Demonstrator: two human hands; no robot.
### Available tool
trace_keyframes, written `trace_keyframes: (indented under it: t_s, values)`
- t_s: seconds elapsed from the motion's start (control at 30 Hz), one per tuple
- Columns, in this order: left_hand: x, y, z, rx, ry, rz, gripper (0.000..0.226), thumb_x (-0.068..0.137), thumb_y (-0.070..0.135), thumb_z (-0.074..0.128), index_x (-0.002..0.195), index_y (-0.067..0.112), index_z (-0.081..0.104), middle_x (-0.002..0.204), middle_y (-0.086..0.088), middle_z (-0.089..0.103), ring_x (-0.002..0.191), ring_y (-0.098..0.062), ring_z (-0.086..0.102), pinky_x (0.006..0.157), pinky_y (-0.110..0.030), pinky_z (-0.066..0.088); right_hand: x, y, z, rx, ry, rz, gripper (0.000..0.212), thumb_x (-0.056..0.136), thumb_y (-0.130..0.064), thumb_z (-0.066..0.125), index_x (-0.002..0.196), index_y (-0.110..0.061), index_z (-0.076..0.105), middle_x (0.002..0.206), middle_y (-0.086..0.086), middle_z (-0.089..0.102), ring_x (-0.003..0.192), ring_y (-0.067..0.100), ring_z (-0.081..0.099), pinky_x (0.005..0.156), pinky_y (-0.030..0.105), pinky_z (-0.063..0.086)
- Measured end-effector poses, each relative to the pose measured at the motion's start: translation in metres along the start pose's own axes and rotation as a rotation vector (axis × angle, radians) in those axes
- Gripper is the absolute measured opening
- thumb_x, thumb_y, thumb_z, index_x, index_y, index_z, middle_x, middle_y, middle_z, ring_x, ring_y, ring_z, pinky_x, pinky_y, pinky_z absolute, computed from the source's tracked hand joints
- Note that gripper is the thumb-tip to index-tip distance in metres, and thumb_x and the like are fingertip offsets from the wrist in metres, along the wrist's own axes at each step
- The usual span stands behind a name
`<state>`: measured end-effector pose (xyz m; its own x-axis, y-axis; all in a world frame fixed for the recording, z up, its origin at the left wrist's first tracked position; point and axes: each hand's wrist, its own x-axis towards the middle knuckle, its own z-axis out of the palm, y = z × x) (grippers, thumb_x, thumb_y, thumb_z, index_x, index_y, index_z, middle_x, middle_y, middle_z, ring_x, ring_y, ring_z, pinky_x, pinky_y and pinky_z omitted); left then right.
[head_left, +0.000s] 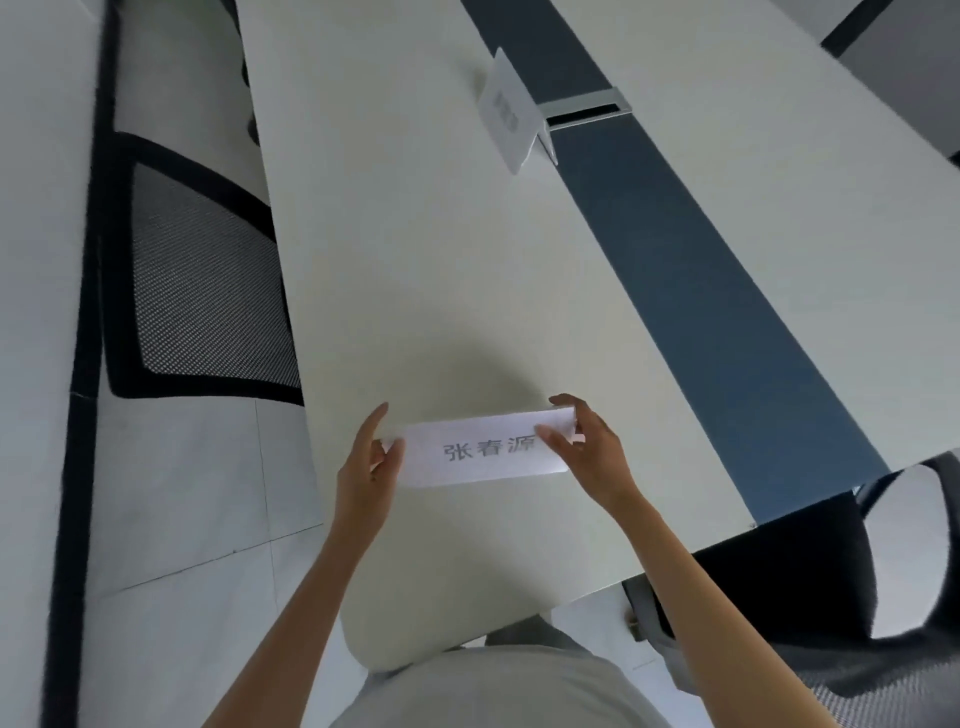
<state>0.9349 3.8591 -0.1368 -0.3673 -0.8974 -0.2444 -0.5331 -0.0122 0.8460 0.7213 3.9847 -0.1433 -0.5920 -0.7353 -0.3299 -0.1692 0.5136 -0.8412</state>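
A folded white paper name card (483, 448) with three printed characters is held just above the near part of a long white table (415, 249). My left hand (366, 467) pinches its left end between thumb and fingers. My right hand (587, 447) pinches its right end, thumb on the front face and fingers behind. A second white name card (506, 111) stands as a tent further along the table, beside the table's dark blue centre strip (701, 291).
A grey cable box (584, 106) is set into the blue strip behind the standing card. A black mesh chair (202, 280) stands at the table's left side, another black chair (810, 587) at the right near edge. The floor is pale tile.
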Motion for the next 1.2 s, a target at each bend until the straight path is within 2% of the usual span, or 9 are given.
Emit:
trace_keyframes:
  t_s: [0.2,0.3,0.43,0.5,0.6,0.77,0.87,1.07,1.2]
  values:
    - [-0.002,0.005,-0.004,0.098,0.121,0.136,0.024,0.088,0.018,0.051,0.096,0.039,0.059,0.122,-0.001,0.053,0.116,-0.012,0.046,0.092,-0.016,0.039,0.001,0.006,-0.018,-0.066,-0.074,-0.147,0.032,0.088,-0.025,0.057,0.120,-0.025,0.054,0.135,-0.006,0.050,0.129,0.008,0.037,0.103,0.022,0.030]
    - [0.002,0.026,-0.010,0.027,0.103,0.199,0.031,0.089,0.015,0.050,0.090,0.044,0.061,0.098,0.020,0.068,0.107,-0.005,0.057,0.085,-0.001,0.038,0.000,-0.004,-0.026,-0.005,-0.112,-0.171,0.027,0.089,-0.023,0.056,0.116,-0.023,0.058,0.106,-0.018,0.062,0.099,-0.018,0.049,0.090,0.007,0.036]
    - [0.004,0.052,-0.003,0.177,-0.121,0.315,0.028,0.082,0.017,0.061,0.102,0.037,0.060,0.092,0.054,0.052,0.108,0.013,0.046,0.101,-0.017,0.034,0.009,-0.014,-0.034,0.064,-0.027,-0.176,0.015,0.089,-0.024,0.055,0.102,-0.020,0.062,0.066,-0.004,0.051,0.060,0.005,0.040,0.062,0.013,0.034]
    - [0.005,0.059,-0.005,0.241,-0.109,0.324,0.041,0.078,0.020,0.065,0.095,0.057,0.055,0.090,0.046,0.054,0.095,0.014,0.052,0.102,-0.029,0.036,0.013,-0.018,-0.038,0.097,-0.027,-0.188,0.012,0.089,-0.024,0.055,0.099,-0.021,0.062,0.075,0.015,0.057,0.065,0.011,0.040,0.063,0.019,0.034]
    - [0.014,0.073,-0.012,0.328,-0.091,0.362,0.050,0.076,0.020,0.068,0.084,0.067,0.052,0.082,0.043,0.057,0.084,0.018,0.053,0.089,-0.012,0.038,0.017,-0.030,-0.054,0.122,-0.037,-0.252,0.011,0.090,-0.021,0.054,0.095,-0.015,0.061,0.079,0.021,0.059,0.064,0.010,0.040,0.060,0.016,0.034]
    - [0.048,0.126,0.010,0.255,-0.052,0.415,0.019,0.074,0.026,0.070,0.093,0.028,0.067,0.080,0.043,0.060,0.086,0.016,0.055,0.077,0.003,0.036,0.047,-0.044,-0.107,0.159,0.056,-0.357,0.012,0.090,-0.020,0.053,0.096,-0.016,0.064,0.082,-0.004,0.064,0.076,0.003,0.054,0.074,0.010,0.042]
    - [0.079,0.161,0.052,0.188,-0.081,0.443,0.024,0.071,0.031,0.068,0.092,0.020,0.070,0.084,0.025,0.064,0.077,0.021,0.055,0.070,0.000,0.039,0.086,-0.035,-0.146,0.128,0.117,-0.336,0.023,0.088,-0.035,0.050,0.102,-0.021,0.063,0.097,-0.001,0.067,0.096,0.014,0.060,0.090,0.026,0.045]
    - [0.128,0.176,0.166,0.180,-0.246,0.391,0.017,0.075,0.020,0.068,0.086,0.006,0.069,0.085,-0.010,0.071,0.067,-0.008,0.058,0.057,-0.006,0.038,0.144,0.017,-0.200,0.183,0.183,-0.076,0.018,0.091,-0.034,0.045,0.103,-0.033,0.058,0.095,0.000,0.060,0.091,0.020,0.056,0.080,0.034,0.045]
    - [0.132,0.167,0.218,0.163,-0.275,0.363,0.027,0.072,0.027,0.063,0.086,0.004,0.068,0.088,-0.010,0.071,0.072,-0.016,0.058,0.057,-0.006,0.039,0.152,0.054,-0.215,0.200,0.227,0.031,0.021,0.094,-0.027,0.044,0.097,-0.045,0.055,0.098,0.001,0.059,0.095,0.024,0.056,0.084,0.039,0.047]
